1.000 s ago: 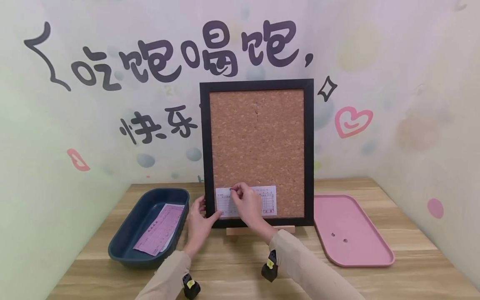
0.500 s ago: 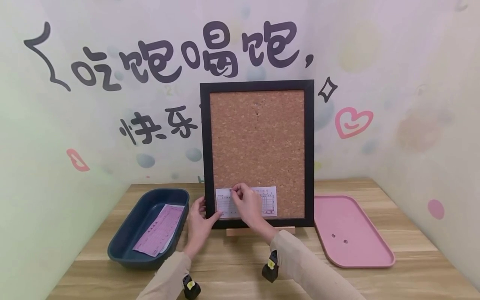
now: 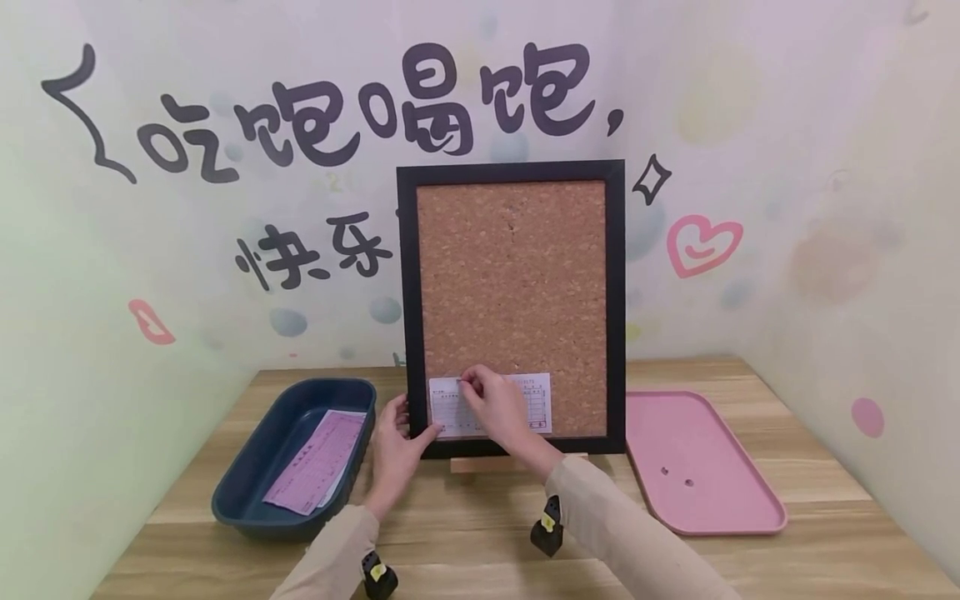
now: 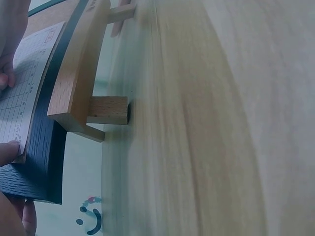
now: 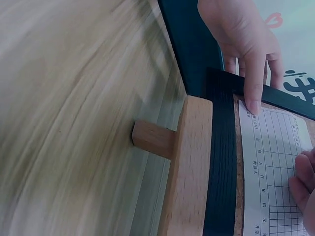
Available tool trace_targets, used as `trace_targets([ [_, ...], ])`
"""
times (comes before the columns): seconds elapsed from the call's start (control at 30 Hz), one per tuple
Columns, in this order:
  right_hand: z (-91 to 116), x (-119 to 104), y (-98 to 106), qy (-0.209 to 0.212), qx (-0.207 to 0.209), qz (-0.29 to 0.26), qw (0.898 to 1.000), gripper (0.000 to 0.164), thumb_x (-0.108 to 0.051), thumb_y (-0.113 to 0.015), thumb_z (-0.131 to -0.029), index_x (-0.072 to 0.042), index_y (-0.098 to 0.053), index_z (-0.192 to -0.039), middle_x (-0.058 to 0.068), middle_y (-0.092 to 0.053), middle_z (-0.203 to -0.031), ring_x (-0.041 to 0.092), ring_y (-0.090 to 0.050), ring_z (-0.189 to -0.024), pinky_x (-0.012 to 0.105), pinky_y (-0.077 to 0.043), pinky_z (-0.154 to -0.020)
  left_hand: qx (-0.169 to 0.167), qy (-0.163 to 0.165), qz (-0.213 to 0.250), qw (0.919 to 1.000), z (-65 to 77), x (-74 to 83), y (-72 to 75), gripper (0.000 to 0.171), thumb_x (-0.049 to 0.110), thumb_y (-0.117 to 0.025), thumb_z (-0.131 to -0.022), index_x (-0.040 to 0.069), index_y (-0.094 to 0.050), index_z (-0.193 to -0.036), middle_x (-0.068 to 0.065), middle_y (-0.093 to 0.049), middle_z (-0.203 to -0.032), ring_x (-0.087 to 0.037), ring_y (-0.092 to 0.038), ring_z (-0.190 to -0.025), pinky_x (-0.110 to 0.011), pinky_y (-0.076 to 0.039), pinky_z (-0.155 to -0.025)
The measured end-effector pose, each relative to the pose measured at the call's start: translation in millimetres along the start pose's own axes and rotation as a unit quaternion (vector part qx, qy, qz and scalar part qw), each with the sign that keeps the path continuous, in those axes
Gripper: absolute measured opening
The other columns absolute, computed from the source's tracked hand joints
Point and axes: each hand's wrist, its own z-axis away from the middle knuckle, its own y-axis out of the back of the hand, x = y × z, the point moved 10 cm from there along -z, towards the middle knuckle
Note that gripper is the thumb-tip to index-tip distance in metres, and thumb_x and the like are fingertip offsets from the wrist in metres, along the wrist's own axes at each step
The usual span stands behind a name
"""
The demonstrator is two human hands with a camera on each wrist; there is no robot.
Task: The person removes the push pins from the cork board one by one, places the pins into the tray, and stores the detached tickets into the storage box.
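A black-framed cork board (image 3: pixel 513 275) stands upright on a wooden easel (image 3: pixel 480 465). Low on the cork lies a white printed form slip (image 3: pixel 447 406). My left hand (image 3: pixel 397 442) grips the frame's lower left edge, fingers behind it; in the right wrist view its thumb (image 5: pixel 253 101) presses the slip's corner. At the slip's top edge, left of its middle, my right hand (image 3: pixel 498 408) pinches a tiny dark thing, seemingly a thumbtack, mostly hidden by the fingertips. Part of the slip is behind this hand.
A dark blue basin (image 3: pixel 247 467) on the left holds a pink printed slip (image 3: pixel 315 467) over paler paper. On the right, a pink tray (image 3: pixel 705 433) bears two small thumbtacks (image 3: pixel 688 482). The wooden table (image 3: pixel 450 542) runs along a decorated wall (image 3: pixel 315 50).
The head view has shifted very slightly. Both hands keep their places on the board and slip; the right wrist has moved slightly to the right.
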Motion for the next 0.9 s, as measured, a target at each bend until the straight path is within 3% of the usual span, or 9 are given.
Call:
trace_targets([
  [0.3,-2.3,-3.7,-1.1,0.028,-0.009,0.014,0.999,0.006,-0.012,-0.06,-0.086,-0.009,-0.063,-0.081,-0.003,-0.058,-0.061,0.002,-0.042,-0.047,0.014,-0.033,-0.043,-0.003,0.005,-0.003,1.0,0.2,-0.8,0.1,0.06,0.012,-0.077,-0.071,0.0,-0.048,-0.123,-0.017,-0.057,-0.111,-0.026,-0.058,-0.096,-0.039,-0.049,-0.081],
  [0.7,-3.3,-4.6,-4.6,0.027,-0.04,0.024,0.999,0.006,-0.011,-0.059,-0.087,-0.009,-0.062,-0.082,-0.003,-0.057,-0.062,0.002,-0.041,-0.048,0.014,-0.033,-0.043,-0.001,-0.002,-0.006,1.0,0.6,-1.2,0.6,0.059,0.011,-0.077,-0.071,0.0,-0.049,-0.122,-0.017,-0.057,-0.111,-0.026,-0.058,-0.095,-0.039,-0.05,-0.08],
  [0.9,-2.6,-11.1,-2.3,0.056,-0.031,0.074,0.995,0.006,-0.013,-0.06,-0.086,-0.009,-0.063,-0.083,-0.003,-0.06,-0.062,0.001,-0.042,-0.047,0.013,-0.033,-0.043,0.001,-0.004,-0.009,0.9999,0.5,-0.2,0.2,0.06,0.013,-0.077,-0.071,0.0,-0.049,-0.122,-0.017,-0.058,-0.11,-0.026,-0.058,-0.095,-0.038,-0.05,-0.08],
])
